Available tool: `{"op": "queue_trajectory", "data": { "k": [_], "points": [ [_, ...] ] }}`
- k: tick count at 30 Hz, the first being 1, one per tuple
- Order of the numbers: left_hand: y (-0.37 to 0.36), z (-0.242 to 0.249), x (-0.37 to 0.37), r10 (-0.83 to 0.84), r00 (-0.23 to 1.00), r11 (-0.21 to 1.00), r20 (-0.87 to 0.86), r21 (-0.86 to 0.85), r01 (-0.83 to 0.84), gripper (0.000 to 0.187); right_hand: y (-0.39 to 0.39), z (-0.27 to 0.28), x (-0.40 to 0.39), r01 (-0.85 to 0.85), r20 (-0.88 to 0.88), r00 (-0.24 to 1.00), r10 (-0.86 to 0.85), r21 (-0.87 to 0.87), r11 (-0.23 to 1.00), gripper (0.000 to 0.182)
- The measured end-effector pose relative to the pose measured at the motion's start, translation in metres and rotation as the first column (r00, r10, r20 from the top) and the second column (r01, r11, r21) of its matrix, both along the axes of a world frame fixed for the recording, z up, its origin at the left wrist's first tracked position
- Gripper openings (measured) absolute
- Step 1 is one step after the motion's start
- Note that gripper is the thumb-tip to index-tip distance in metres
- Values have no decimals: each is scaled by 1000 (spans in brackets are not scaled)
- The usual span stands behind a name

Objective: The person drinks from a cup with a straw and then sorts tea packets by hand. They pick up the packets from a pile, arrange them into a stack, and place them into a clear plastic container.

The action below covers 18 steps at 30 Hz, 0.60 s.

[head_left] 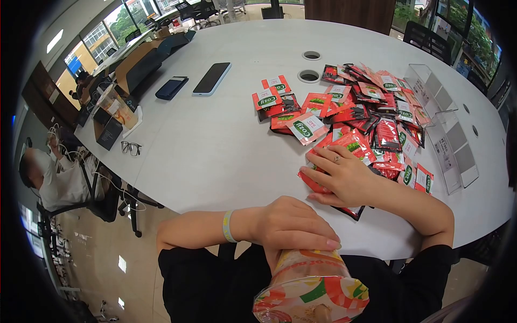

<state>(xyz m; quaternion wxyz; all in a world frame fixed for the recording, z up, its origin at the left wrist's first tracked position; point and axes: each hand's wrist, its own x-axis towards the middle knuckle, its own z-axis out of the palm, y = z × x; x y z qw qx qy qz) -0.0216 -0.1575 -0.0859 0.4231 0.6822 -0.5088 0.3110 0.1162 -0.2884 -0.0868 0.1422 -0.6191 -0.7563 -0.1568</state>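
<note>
My left hand (293, 223), with a band on its wrist, is wrapped round a clear plastic cup (309, 264) with a colourful printed lid, held over my lap at the table's near edge. My right hand (342, 175), wearing a ring, lies with spread fingers on the near side of a pile of red and white sachets (388, 126). Its fingertips rest on red packets. Several sachets (307, 128) lie at the pile's left side. Any packet under the right palm is hidden.
On the white table (215, 156) are a phone (212, 79), a dark wallet (172, 88), glasses (131, 148), a drink cup (117, 107) and a dark box (107, 129). Clear acrylic stands (452, 151) stand right of the pile. A person (64, 177) sits at the left.
</note>
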Motion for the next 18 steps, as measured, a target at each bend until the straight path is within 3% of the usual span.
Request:
{"op": "queue_trajectory", "data": {
  "k": [7, 12, 16, 18],
  "points": [
    [2, -2, -1, -6, 999, 1000, -34, -5, 6, 65, 0, -1, 0, 3, -4, 1000, -2, 9, 1000, 44],
    [4, -2, -2, 33, 997, 999, -66, -32, -35, 49, 0, 1, 0, 2, -1, 1000, -2, -4, 1000, 44],
    [10, -1, -4, 59, 988, 996, -139, -51, -67, 47, 0, -1, 0, -1, -12, 1000, 1, -15, 1000, 44],
    [27, -1, -3, 67, 955, 988, -289, 155, -23, 44, 1, -3, 1, -2, -4, 1000, 2, -3, 1000, 43]
  ]
}}
